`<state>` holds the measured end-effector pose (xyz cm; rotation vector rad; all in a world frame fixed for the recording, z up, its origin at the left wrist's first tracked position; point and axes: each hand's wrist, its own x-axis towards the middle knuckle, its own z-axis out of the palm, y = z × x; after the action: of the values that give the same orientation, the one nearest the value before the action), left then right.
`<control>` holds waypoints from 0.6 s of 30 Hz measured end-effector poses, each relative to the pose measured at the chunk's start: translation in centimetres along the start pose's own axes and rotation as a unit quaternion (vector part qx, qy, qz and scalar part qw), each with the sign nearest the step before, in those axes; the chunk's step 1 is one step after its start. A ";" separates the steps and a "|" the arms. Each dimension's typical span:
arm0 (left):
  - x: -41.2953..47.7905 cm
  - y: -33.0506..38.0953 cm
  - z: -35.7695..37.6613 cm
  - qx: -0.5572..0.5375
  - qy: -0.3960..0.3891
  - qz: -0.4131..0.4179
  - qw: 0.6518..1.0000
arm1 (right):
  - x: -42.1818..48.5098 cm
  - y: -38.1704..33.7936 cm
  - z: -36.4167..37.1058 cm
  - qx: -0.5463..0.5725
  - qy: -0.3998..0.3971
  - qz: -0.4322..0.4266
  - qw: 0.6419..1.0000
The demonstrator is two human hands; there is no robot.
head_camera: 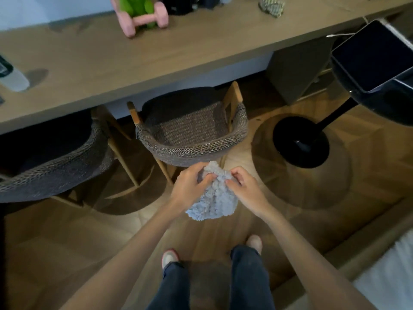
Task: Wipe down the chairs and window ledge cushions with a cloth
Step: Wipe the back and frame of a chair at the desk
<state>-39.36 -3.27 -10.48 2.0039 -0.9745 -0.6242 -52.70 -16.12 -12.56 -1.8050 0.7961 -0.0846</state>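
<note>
1. Standing on the wooden floor (67, 242), the person holds a fluffy pale-blue cloth (214, 198) in both hands, just on the near side of the middle chair's back rim.
2. The left hand (188, 184) reaches in from the near left on a straight forearm, with its fingers curled into the cloth's upper left edge.
3. The right hand (245, 187) comes from the near right, its thumb and fingers pinching the upper right edge.
4. The cloth hangs bunched between the hands, its lower part drooping toward the person.
5. The woven chair (192, 130) sits partly under the desk (134, 59), and a second chair (55, 157) stands to its left.
6. A pink dumbbell (143, 19) lies far back on the desk.
7. On the right, a tablet (375, 57) rests on a black stand (300, 144).
</note>
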 end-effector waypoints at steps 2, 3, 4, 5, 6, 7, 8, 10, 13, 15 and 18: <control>1.8 1.9 1.9 -0.009 -0.008 0.009 1.000 | 0.5 0.9 -2.8 0.006 0.018 -0.002 1.000; 2.7 2.8 3.1 -0.012 -0.010 0.005 1.000 | 0.9 1.5 -4.4 0.004 0.028 -0.004 1.000; 3.6 3.5 4.3 -0.014 -0.010 -0.005 1.000 | 1.3 2.1 -6.1 0.001 0.036 -0.004 0.999; 4.5 4.3 5.5 -0.017 -0.008 -0.014 1.000 | 1.8 2.8 -7.9 0.003 0.043 -0.003 0.999; 5.5 5.1 6.8 -0.017 -0.002 -0.020 1.000 | 2.4 3.4 -9.9 0.003 0.046 -0.003 0.999; 6.4 5.8 8.0 -0.014 0.011 -0.024 1.000 | 3.0 4.2 -11.9 -0.001 0.044 -0.002 0.999; 7.2 6.5 9.2 -0.009 0.032 -0.030 0.999 | 3.6 4.9 -14.0 -0.014 0.038 -0.001 0.999; 8.8 8.0 11.4 0.006 0.076 -0.046 0.996 | 4.7 6.0 -18.3 -0.035 0.031 -0.002 0.999; 10.9 10.1 14.4 0.035 0.125 -0.076 0.989 | 6.6 7.3 -24.0 -0.075 0.004 -0.013 0.997; 12.3 11.2 15.9 0.050 0.138 -0.094 0.985 | 8.3 7.8 -26.9 -0.105 -0.013 -0.022 0.994; 14.3 12.1 17.5 0.075 0.146 -0.115 0.980 | 11.2 8.0 -29.1 -0.145 -0.012 -0.044 0.988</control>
<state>-48.28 -27.25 -11.32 2.2839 -0.6345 -0.3698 -60.20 -47.37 -11.67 -2.1129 0.7409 -0.0049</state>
